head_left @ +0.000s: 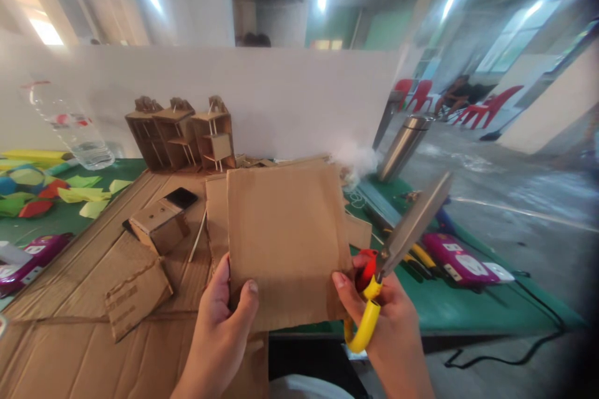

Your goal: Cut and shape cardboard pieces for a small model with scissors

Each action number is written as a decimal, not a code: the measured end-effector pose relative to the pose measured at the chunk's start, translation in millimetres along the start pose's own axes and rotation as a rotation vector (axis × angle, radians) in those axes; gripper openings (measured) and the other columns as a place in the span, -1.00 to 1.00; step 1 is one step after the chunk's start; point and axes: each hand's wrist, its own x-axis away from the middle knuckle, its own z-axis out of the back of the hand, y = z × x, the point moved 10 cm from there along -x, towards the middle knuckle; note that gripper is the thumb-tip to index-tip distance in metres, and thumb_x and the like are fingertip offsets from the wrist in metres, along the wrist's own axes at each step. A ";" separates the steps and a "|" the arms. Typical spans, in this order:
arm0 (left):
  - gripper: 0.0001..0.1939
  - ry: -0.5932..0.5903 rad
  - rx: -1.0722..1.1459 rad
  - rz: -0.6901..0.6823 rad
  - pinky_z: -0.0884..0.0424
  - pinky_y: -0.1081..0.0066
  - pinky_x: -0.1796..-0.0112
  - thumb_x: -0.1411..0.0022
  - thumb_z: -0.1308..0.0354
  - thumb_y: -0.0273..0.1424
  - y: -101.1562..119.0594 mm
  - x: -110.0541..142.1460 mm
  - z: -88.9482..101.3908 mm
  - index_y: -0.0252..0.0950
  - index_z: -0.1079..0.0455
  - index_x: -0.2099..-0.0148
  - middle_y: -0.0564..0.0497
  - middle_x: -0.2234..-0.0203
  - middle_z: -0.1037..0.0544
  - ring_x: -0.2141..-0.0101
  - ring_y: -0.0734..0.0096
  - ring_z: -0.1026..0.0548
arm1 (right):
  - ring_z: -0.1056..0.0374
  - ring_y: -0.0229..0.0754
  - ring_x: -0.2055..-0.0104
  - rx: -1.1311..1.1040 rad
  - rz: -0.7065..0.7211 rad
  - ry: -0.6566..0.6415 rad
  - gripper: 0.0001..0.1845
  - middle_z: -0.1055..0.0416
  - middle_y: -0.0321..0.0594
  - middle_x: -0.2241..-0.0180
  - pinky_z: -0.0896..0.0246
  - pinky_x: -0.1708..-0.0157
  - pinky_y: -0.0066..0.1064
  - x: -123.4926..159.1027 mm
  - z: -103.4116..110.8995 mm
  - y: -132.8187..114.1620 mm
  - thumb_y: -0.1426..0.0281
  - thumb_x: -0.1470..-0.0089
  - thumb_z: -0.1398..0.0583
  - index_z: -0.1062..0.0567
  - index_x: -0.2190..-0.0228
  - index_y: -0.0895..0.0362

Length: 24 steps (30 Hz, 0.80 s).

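A flat, roughly square piece of cardboard (287, 243) is held up in front of me, over the table's front edge. My left hand (227, 318) grips its lower left side, thumb on the face and fingers behind. At the lower right edge, my right hand (384, 318) pinches the same piece with its thumb. That hand also carries scissors (407, 230) with yellow and red handles, blades pointing up and to the right. The fingers behind the cardboard are mostly hidden. To the left lie a small cardboard box (159, 224) and a folded cardboard piece (138, 296).
Small cardboard shelf models (180, 134) stand by the white partition (290, 100). A plastic bottle (75, 128) and coloured paper scraps (60, 193) are at left. A steel flask (405, 146), a purple power strip (461, 259) and its cable (538, 305) are at right.
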 end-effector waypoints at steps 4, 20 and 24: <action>-0.45 0.007 -0.032 -0.022 -0.33 0.35 -0.10 -0.20 -0.21 -0.20 3.4 0.0 -1.1 -0.25 -0.29 -0.19 -0.12 -0.09 -0.51 -0.14 0.20 -0.40 | -0.37 -0.22 0.48 0.007 -0.001 0.003 -0.53 -0.40 -0.32 0.49 -0.35 0.51 -0.45 1.9 -0.1 -1.8 0.10 0.23 -0.44 -0.44 0.34 0.07; -0.38 0.009 -0.031 -0.015 -0.38 0.33 -0.07 -0.14 -0.24 -0.10 0.1 0.8 -2.6 -0.27 -0.27 -0.17 -0.14 -0.07 -0.53 -0.10 0.22 -0.45 | -0.33 -0.23 0.52 0.041 -0.006 -0.005 -0.51 -0.37 -0.34 0.52 -0.30 0.56 -0.45 1.3 -3.8 -10.9 0.06 0.26 -0.42 -0.41 0.38 0.08; -0.30 0.058 -0.012 0.023 -0.33 0.26 -0.12 -0.06 -0.27 -0.06 -1.7 2.2 -0.1 -0.27 -0.25 -0.17 -0.16 -0.07 -0.52 -0.12 0.17 -0.43 | -0.34 -0.22 0.50 0.066 0.022 0.004 -0.53 -0.37 -0.33 0.52 -0.30 0.55 -0.44 1.8 -2.4 -10.3 0.05 0.22 -0.40 -0.41 0.37 0.08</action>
